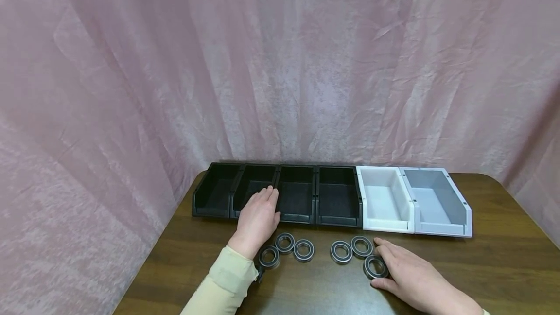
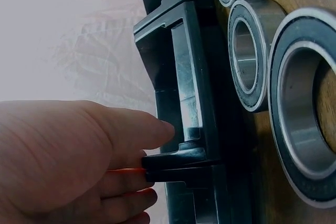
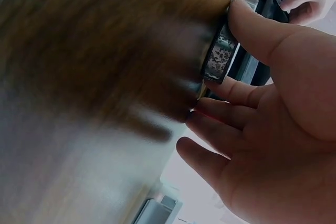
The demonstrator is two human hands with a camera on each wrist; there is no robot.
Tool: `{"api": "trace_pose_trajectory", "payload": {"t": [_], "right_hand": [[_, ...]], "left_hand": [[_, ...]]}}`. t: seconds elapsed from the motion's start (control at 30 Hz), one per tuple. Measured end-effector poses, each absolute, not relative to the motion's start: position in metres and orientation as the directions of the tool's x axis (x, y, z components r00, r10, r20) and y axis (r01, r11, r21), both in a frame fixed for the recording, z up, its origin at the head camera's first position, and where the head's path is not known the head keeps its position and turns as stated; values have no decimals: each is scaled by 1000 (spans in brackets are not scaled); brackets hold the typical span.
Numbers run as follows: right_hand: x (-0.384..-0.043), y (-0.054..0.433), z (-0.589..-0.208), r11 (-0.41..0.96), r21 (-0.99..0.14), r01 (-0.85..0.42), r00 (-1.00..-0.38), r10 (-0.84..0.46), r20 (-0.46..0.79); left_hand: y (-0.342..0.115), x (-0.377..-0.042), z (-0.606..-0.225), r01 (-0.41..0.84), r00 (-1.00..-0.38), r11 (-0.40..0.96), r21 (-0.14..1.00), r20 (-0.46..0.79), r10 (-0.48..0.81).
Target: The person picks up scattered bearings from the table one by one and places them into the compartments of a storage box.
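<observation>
My left hand (image 1: 257,218) reaches over the row of black bins (image 1: 295,218), its fingers extended at the divider between the second and third from the left. In the left wrist view, the thumb and fingers lie right at that divider (image 2: 176,159). Thumb and fingers of my right hand (image 1: 415,276) are around the sides of a ball bearing (image 1: 368,267) at the table's right front. The right wrist view shows this bearing's outer rim (image 3: 219,59) between thumb and forefinger. Two more bearings, one (image 1: 334,253) and another (image 1: 355,247), lie just left of it.
Three bearings, the nearest (image 1: 262,262) beside the left wrist, lie on the brown wooden table (image 1: 319,286). A white bin (image 1: 387,226) and a grey bin (image 1: 444,229) continue the row on the right. Behind everything hangs a pink curtain (image 1: 306,72).
</observation>
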State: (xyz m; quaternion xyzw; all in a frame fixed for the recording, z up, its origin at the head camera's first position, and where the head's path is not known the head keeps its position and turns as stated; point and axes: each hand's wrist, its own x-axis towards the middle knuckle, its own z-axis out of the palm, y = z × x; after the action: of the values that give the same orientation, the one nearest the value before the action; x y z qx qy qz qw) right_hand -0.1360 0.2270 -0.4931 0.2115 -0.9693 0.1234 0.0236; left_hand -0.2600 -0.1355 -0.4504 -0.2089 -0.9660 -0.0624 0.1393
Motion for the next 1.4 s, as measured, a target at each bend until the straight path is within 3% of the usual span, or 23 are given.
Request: {"api": "trace_pose_trajectory", "payload": {"t": [0.4, 1.03, 1.4], "right_hand": [[-139, 228, -492, 870, -176, -461, -886, -439, 147], [-134, 232, -488, 876, -181, -447, -894, -427, 136], [-128, 235, -479, 888, -133, -440, -885, -404, 233]], "left_hand": [[-137, -260, -448, 410, -889, 907, 97, 265, 374], [-136, -261, -448, 429, -881, 898, 95, 263, 393], [-137, -259, -447, 422, -888, 900, 110, 249, 386]]}}
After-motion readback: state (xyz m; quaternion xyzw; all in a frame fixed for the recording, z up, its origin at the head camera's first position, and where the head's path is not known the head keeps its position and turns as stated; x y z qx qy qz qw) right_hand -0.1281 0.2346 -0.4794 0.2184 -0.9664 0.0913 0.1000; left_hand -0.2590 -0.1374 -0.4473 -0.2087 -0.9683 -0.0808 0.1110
